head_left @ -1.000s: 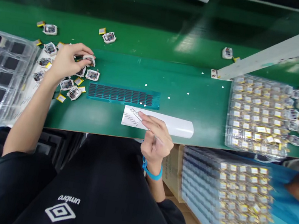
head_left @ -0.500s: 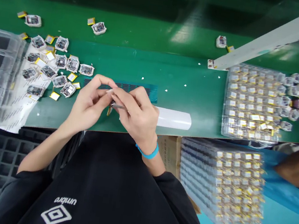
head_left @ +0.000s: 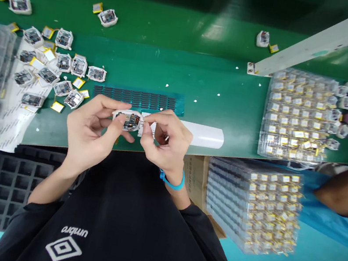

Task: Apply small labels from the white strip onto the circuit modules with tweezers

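Notebook: my left hand (head_left: 88, 132) and right hand (head_left: 167, 140) pinch a white-framed rectangular circuit module (head_left: 129, 120) between them, both clenched. Its exposed board faces up, apparently to keep it in my view.

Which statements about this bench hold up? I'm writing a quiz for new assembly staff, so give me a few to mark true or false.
1. The left hand and right hand both pinch a white-framed circuit module. True.
2. The blue wristband is on the left wrist. False: it is on the right wrist.
3. The white roll stands upright. False: it lies on its side on the bench.
4. Another person's arm shows at the right side of the view. True.
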